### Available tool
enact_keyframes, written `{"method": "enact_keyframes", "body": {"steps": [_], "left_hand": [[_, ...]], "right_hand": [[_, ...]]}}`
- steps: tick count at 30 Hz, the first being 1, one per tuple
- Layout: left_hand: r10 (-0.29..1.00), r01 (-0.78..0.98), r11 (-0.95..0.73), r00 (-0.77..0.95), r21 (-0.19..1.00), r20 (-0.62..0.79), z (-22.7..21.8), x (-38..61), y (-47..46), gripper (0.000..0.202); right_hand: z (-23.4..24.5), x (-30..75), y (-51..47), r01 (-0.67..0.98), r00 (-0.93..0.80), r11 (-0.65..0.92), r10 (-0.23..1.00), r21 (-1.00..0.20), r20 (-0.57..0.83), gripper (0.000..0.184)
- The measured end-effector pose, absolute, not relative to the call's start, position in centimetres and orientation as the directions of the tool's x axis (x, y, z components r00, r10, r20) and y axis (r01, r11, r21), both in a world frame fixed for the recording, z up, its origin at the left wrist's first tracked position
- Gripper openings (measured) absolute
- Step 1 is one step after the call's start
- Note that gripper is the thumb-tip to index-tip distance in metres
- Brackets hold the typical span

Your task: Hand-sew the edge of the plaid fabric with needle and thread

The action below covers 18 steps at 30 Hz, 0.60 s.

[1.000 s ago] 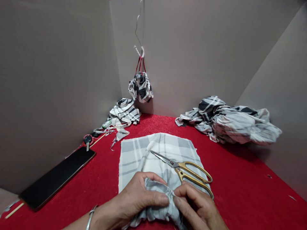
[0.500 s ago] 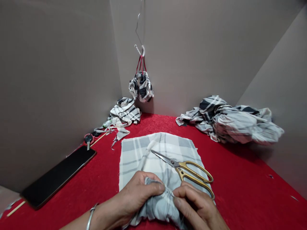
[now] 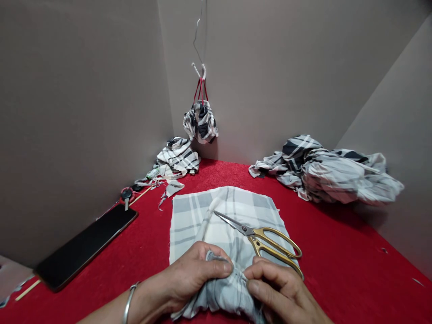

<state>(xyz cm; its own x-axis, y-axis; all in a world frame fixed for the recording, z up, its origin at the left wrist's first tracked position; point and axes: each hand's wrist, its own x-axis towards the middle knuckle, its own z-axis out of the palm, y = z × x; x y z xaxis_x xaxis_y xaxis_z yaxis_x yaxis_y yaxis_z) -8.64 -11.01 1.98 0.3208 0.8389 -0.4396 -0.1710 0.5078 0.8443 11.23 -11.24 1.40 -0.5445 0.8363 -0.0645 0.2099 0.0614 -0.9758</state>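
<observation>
Nearest the viewer, a gathered grey-and-white cloth [image 3: 227, 294] is held between both hands at the near edge of the work area, its puckered folds hanging below the fingers. The left hand [image 3: 199, 272], with a silver bangle [image 3: 128, 303] at its wrist, grips the upper edge between thumb and bent fingers; the right hand [image 3: 283, 285] pinches the same piece at its right side, thumb and forefinger close together. Just beyond lies a flat plaid panel [image 3: 192, 225], spread on a red covering [image 3: 340, 274]; whether it joins the gathered piece cannot be told. Scissors [image 3: 248, 231] with gold handles rest upon it, blades pointing to the far left. To the left, a black phone [image 3: 87, 245] lies across a thin stick [image 3: 29, 289], with a key [image 3: 127, 200] at its far end. Farther back are plaid scraps [image 3: 177, 157] at left and a larger crumpled heap [image 3: 330, 175] at right. Against the rear wall [image 3: 270, 81], a checked bundle [image 3: 202, 123] hangs by red cords [image 3: 206, 92] from a white hook [image 3: 204, 72].
</observation>
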Motion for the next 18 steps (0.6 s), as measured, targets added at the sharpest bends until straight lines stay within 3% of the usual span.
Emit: {"method": "enact_keyframes", "body": {"steps": [5, 18], "left_hand": [[0.839, -0.162, 0.501, 0.334, 0.85, -0.431, 1.8, -8.65, -10.96, 0.026], [0.84, -0.059, 0.451, 0.367, 0.891, -0.4, 2.26, -8.87, -10.81, 0.023]], "right_hand": [[0.91, 11.31, -11.16, 0.151, -0.57, -0.087, 0.806, -0.985, -0.159, 0.032], [1.21, 11.14, -11.14, 0.124, -0.545, -0.127, 0.82, -0.984, -0.175, 0.029]]}}
